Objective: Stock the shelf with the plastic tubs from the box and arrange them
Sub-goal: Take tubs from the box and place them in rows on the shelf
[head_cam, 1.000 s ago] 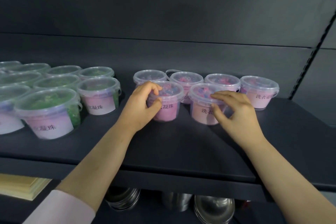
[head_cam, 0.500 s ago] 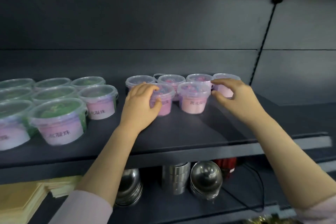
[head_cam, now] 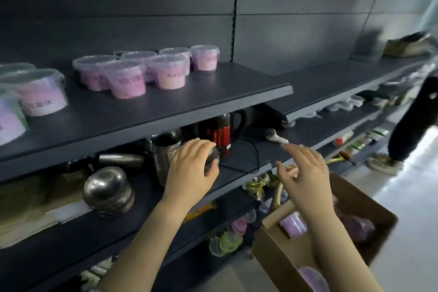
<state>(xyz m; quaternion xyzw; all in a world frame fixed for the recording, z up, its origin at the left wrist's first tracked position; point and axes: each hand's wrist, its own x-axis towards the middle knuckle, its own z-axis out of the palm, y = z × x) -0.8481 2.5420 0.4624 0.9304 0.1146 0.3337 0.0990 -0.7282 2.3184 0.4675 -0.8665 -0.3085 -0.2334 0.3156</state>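
Several clear tubs with pink contents [head_cam: 128, 79] stand in two rows on the dark upper shelf [head_cam: 213, 99]. More tubs with green contents [head_cam: 40, 92] sit at the shelf's left end. My left hand [head_cam: 192, 173] hangs below that shelf with its fingers curled and apart, holding nothing. My right hand [head_cam: 305, 173] is spread open above a cardboard box [head_cam: 369, 208] on the floor at the lower right. Pink tubs [head_cam: 294, 224] lie inside the box, partly hidden by my right forearm.
The shelf below holds steel bowls [head_cam: 107, 191], a steel pot [head_cam: 163, 156], a red and black kettle [head_cam: 221, 133] and a white plug [head_cam: 276, 137]. Lower shelves carry small mixed goods. Another person's dark leg [head_cam: 412, 121] stands at the far right.
Both hands have left the pink tubs on the shelf and dropped down and to the right. The view has swung right and down, bringing the box into sight.
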